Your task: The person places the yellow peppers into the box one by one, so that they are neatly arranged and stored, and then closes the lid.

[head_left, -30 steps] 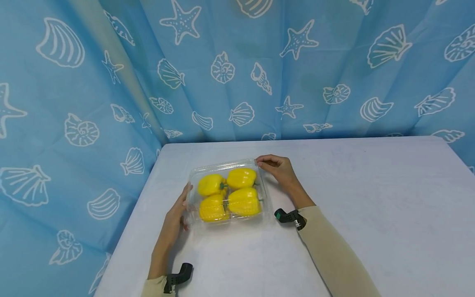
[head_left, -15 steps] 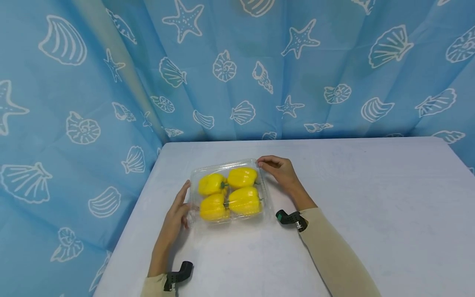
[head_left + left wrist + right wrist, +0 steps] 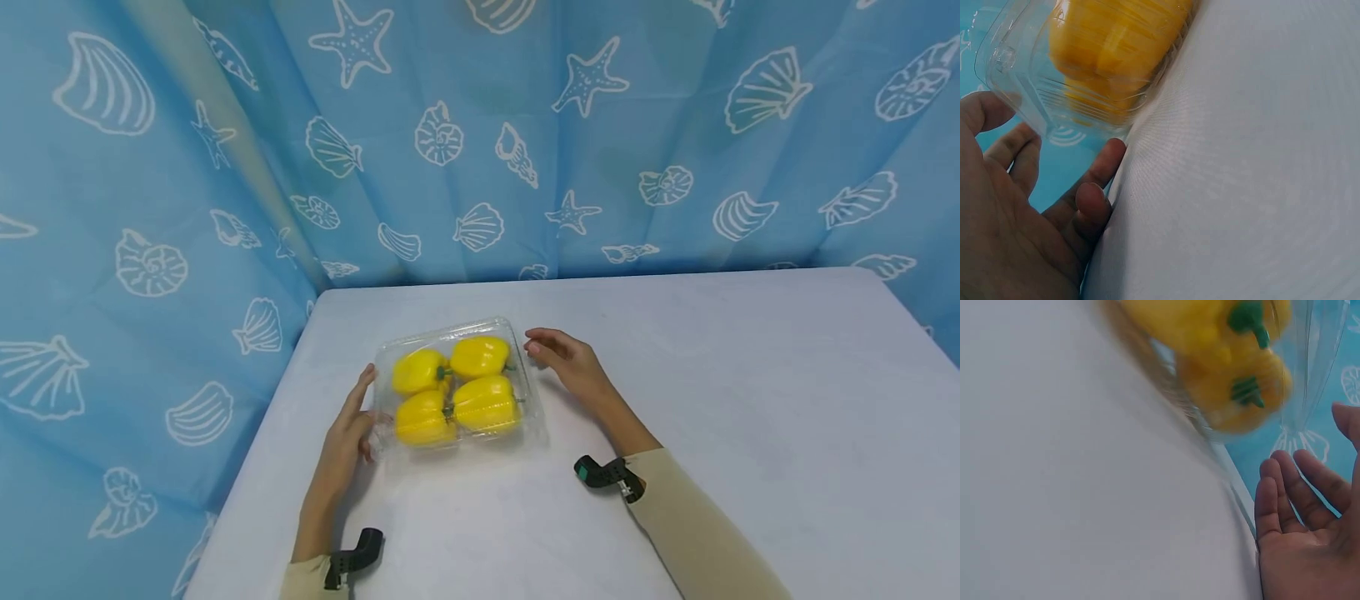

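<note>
A clear plastic clamshell box [image 3: 442, 332] lies on the table, its lid down over several yellow bell peppers [image 3: 486, 404] with green stems. My left hand [image 3: 343, 440] is at the box's left side, fingers spread and lightly bent. In the left wrist view, fingertips of that hand [image 3: 1029, 219] are right at the box's clear corner [image 3: 1035, 94]. Just off the box's far right corner is my right hand [image 3: 572, 367], holding nothing. The right wrist view shows its palm and relaxed fingers [image 3: 1310, 494], with a gap to the box wall [image 3: 1304, 369].
A white cloth [image 3: 712, 400] covers the table. Behind and to the left hangs a blue curtain [image 3: 480, 125] printed with white shells and starfish. Each wrist wears a black camera mount, such as the right one [image 3: 609, 475].
My right hand has let go of the box's far right corner and drawn back to the right. The left hand's fingers have loosened and spread at the left side. The box stays put.
</note>
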Demonstrator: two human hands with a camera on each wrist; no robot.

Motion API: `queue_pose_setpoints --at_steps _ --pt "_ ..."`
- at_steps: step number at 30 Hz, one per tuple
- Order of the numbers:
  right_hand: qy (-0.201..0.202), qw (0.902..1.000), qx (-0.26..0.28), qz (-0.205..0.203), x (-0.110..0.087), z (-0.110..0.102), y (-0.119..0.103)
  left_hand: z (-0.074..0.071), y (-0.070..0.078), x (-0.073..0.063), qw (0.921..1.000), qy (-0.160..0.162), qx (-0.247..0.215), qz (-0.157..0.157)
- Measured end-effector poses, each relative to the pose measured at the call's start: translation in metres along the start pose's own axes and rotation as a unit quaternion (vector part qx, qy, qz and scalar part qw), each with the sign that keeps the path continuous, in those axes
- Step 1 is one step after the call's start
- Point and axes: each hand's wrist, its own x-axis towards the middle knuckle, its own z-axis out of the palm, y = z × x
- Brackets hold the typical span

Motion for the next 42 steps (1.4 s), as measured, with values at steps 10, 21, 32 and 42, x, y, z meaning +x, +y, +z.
queue_pose_setpoints --at_steps 10,21,32,42 --pt "-0.072 0.9965 0.014 0.04 -0.059 -0.003 -0.01 -0.001 0.001 0.001 1.0 -0.001 0.005 0.003" --pt "-0.158 0.9645 0.182 0.108 -0.084 0.006 -0.017 -0.001 -0.001 -0.002 0.9998 0.005 0.0 -0.017" --pt "-0.131 0.9627 0.197 0.131 -0.084 0.008 -0.019 0.002 0.002 0.002 0.9999 0.002 0.004 -0.016" --pt "-0.043 0.9693 0.202 0.134 -0.085 0.02 -0.025 0.003 0.001 0.002 0.9999 0.001 0.007 -0.013"
